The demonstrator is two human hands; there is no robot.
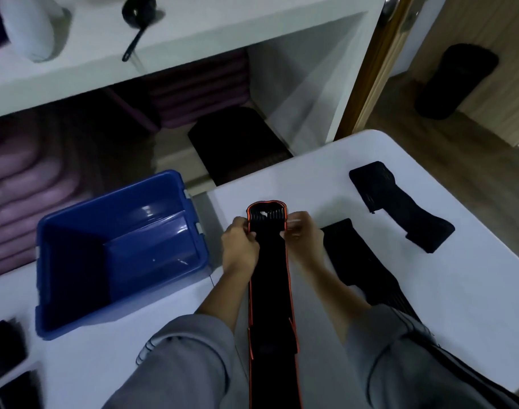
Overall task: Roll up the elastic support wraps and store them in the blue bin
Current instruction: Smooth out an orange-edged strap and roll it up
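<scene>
Elastic support wrap (pixel 270 261), black with orange edging, lies stretched in a long strip down the middle of the white counter (pixel 447 305). It runs from the near edge, between the person's forearms, toward the far edge. Its rounded far end shows a ribbed face inside the orange outline, and a wider flap with orange trim sits on the strip close to the near edge.

The left hand (pixel 240 246) pinches the wrap's left side just short of the far end, fingers curled onto the fabric. The right hand (pixel 304 237) pinches the right side opposite it, thumb and fingertips closed on the edge. Both grey sleeves are pushed up the forearms.

The blue bin (pixel 110 193) stands left of the wrap, near the counter's far edge, close to the left hand but apart from it. Its opening faces up and only its own blue floor and walls show inside.

A second black wrap (pixel 350 255) lies flat just right of the right hand, angled toward the near right corner and passing under the right sleeve. A third black wrap (pixel 400 208) lies farther toward the far right corner, apart from the others.

At the counter's near left corner sit dark, blurred items (pixel 4 343) that cannot be identified. Beyond the counter, a white shelf (pixel 193 39) carries a black scoop (pixel 137 13), and folded purple towels (pixel 31 184) are stacked beneath it.
</scene>
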